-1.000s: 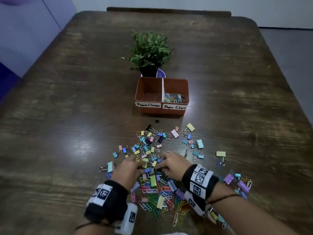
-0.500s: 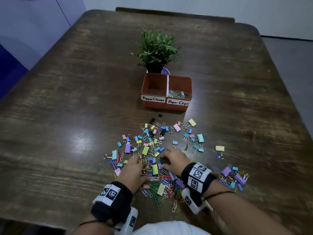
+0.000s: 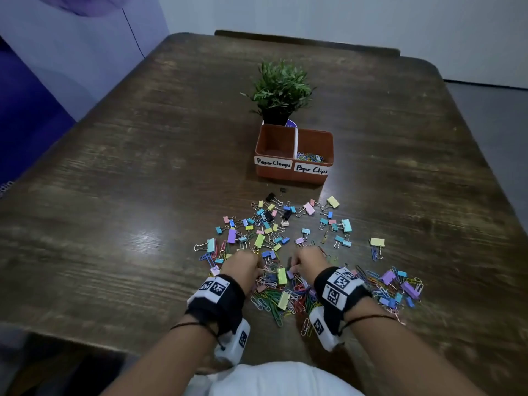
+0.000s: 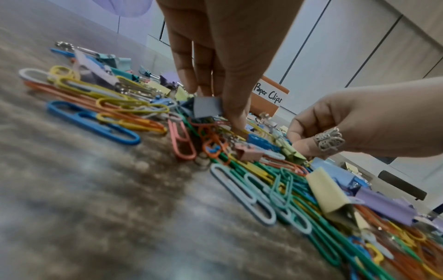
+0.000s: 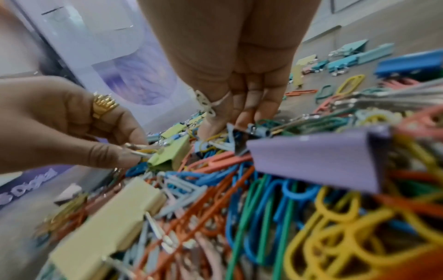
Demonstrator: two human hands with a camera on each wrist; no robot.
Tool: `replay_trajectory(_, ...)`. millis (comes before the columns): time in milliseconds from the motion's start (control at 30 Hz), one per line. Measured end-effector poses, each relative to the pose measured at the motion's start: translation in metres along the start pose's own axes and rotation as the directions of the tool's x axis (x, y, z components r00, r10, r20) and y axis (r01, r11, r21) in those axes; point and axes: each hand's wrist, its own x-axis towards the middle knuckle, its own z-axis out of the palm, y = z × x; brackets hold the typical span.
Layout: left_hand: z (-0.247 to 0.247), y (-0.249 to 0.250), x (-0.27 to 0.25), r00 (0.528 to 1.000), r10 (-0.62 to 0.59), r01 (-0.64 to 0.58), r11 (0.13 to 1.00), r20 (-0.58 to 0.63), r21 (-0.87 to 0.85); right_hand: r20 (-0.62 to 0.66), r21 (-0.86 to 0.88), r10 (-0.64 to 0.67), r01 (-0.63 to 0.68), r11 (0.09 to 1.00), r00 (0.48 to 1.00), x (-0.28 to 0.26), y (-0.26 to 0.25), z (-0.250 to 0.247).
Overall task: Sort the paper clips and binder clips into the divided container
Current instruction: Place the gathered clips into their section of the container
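Observation:
A heap of coloured paper clips (image 3: 274, 302) and binder clips (image 3: 258, 240) lies spread on the wooden table (image 3: 114, 224). Both hands work in its near part. My left hand (image 3: 258, 262) (image 5: 134, 149) reaches down, thumb and fingers pinching a small grey-blue binder clip (image 4: 207, 108). My right hand (image 3: 294, 262) (image 4: 297, 145) has curled fingers, thumb and forefinger pressed together on a clip in the heap; which clip is hidden. Beyond stands the orange divided container (image 3: 294, 175). Paper clips (image 3: 310, 157) lie in its right "Paper Clips" part. The left "Paper Clamps" part (image 3: 274, 144) looks bare.
A small potted plant (image 3: 281, 90) stands right behind the container. A second cluster of clips (image 3: 400, 287) lies to the right of my right wrist. The table's near edge (image 3: 85, 338) runs close under my forearms. A chair back (image 3: 308, 42) shows at the far edge.
The view has pulled back and tilted up. Both hands stay low in the near heap, fingers working among the clips; the container's contents look the same.

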Motion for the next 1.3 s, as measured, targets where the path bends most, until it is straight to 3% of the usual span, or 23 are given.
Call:
replay_trajectory(100,-0.004,0.0,-0.002,0.995,0.026,-0.032,0.998,-0.094,-0.059,-0.069,0.16,0.076,-0.065,0.985,0.995,-0.004,0.008,-0.005)
replay_trajectory(167,-0.009,-0.001,-0.002,0.991,0.015,-0.026,0.996,-0.131,-0.082,-0.198,0.287,0.105,-0.044,0.957,0.974,-0.01,0.012,-0.005)
replay_trajectory(267,-0.014,-0.007,-0.001,0.992,-0.016,0.0,0.992,-0.129,-0.125,-0.291,0.277,-0.024,0.108,0.955,0.956,-0.022,0.006,-0.002)
replay_trajectory(367,-0.012,-0.016,-0.003,0.993,-0.005,-0.011,0.99,-0.115,-0.143,-0.14,0.12,-0.259,0.276,0.954,0.956,-0.029,-0.011,0.004)
replay_trajectory(433,-0.009,-0.024,-0.004,0.994,0.012,-0.029,0.988,-0.111,-0.149,-0.008,-0.069,-0.247,0.245,0.967,0.969,-0.026,-0.015,0.01)
replay_trajectory(500,-0.009,-0.029,-0.007,0.993,0.027,-0.038,0.995,-0.111,-0.095,-0.025,-0.151,-0.168,0.162,0.975,0.986,-0.021,-0.009,0.01)
replay_trajectory(633,-0.015,-0.032,-0.011,0.985,0.0,-0.012,0.998,-0.172,-0.069,-0.133,-0.101,-0.094,0.081,0.992,0.987,-0.016,0.004,0.001)
replay_trajectory(733,-0.016,-0.029,-0.007,0.99,-0.003,-0.016,0.991,-0.142,-0.13,-0.118,-0.13,-0.104,0.089,0.988,0.988,-0.015,0.003,0.001)
replay_trajectory(833,-0.015,-0.02,-0.004,0.993,0.009,-0.018,0.996,-0.114,-0.083,-0.086,-0.127,-0.061,0.049,0.991,0.994,-0.015,-0.003,0.01)
replay_trajectory(1033,-0.01,-0.018,-0.003,0.984,0.155,-0.158,0.987,-0.091,-0.03,-0.043,-0.141,-0.003,-0.003,0.99,0.999,-0.012,-0.004,0.004)
replay_trajectory(1133,-0.007,-0.01,-0.006,0.965,0.246,-0.251,0.967,-0.088,-0.044,-0.06,-0.057,-0.049,0.046,0.997,0.997,-0.017,-0.002,0.006)
replay_trajectory(1200,-0.002,-0.004,-0.009,0.955,0.296,-0.296,0.955,-0.028,-0.024,-0.038,-0.036,-0.116,0.115,0.993,0.992,-0.022,-0.006,0.011)
replay_trajectory(1300,0.003,0.001,-0.013,0.955,0.273,-0.279,0.959,0.117,0.045,0.016,-0.079,-0.112,0.113,0.99,0.994,-0.022,-0.013,0.017)
